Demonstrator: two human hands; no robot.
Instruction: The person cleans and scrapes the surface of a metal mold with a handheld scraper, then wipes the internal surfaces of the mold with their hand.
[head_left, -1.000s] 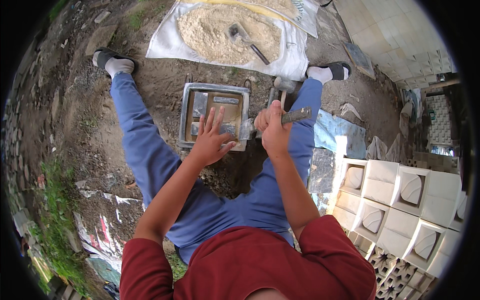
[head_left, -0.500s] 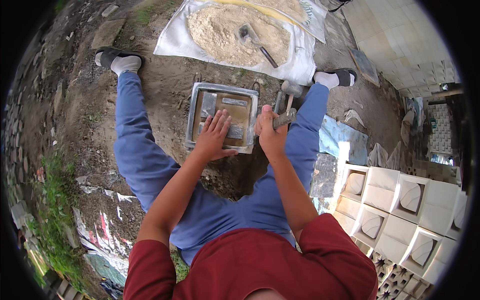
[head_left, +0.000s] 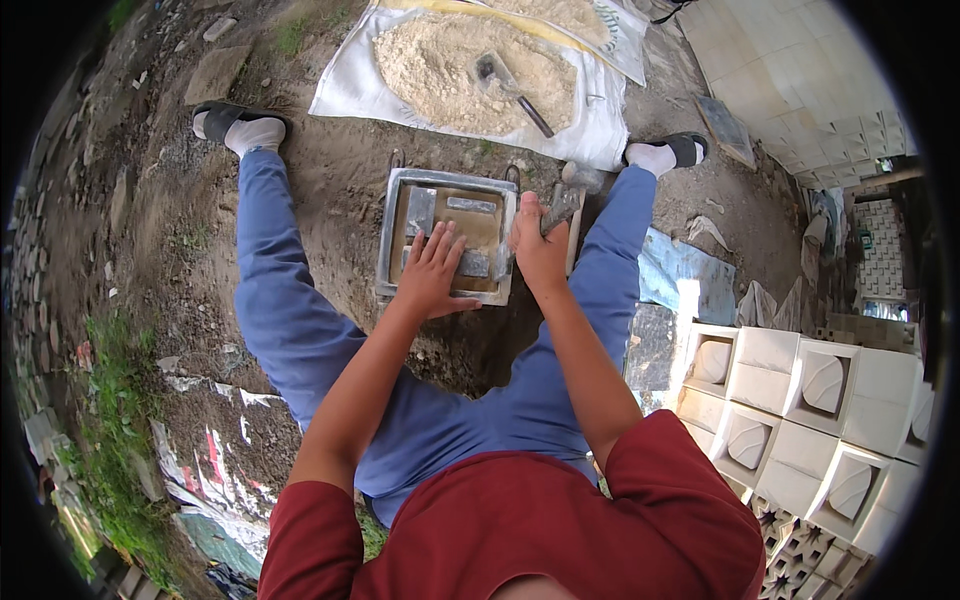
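Observation:
A square metal-framed mould [head_left: 384, 235] lies on the ground between my legs, with packed sandy material and several grey metal plates inside. My left hand [head_left: 430, 268] rests over its lower left part, fingers spread flat on a plate [head_left: 472, 263] and the fill. At the mould's right rim is my right hand [head_left: 538, 245], thumb raised and fingers curled. It closes around a grey, worn bar [head_left: 563, 208], whose exact kind I cannot make out; the bar points away from me. Just beyond it lies a mallet [head_left: 582, 178] with a grey head.
A white sack [head_left: 345, 95] spread out ahead bears a heap of pale powder [head_left: 430, 65] with a scoop [head_left: 515, 92] in it. Pale decorative blocks [head_left: 770, 365] are stacked at the right. Beside my right leg lies a blue sheet [head_left: 685, 275].
My right hand has moved slightly away from me and turned. The bar in it has swung from pointing right to pointing forward. My left hand stays on the mould.

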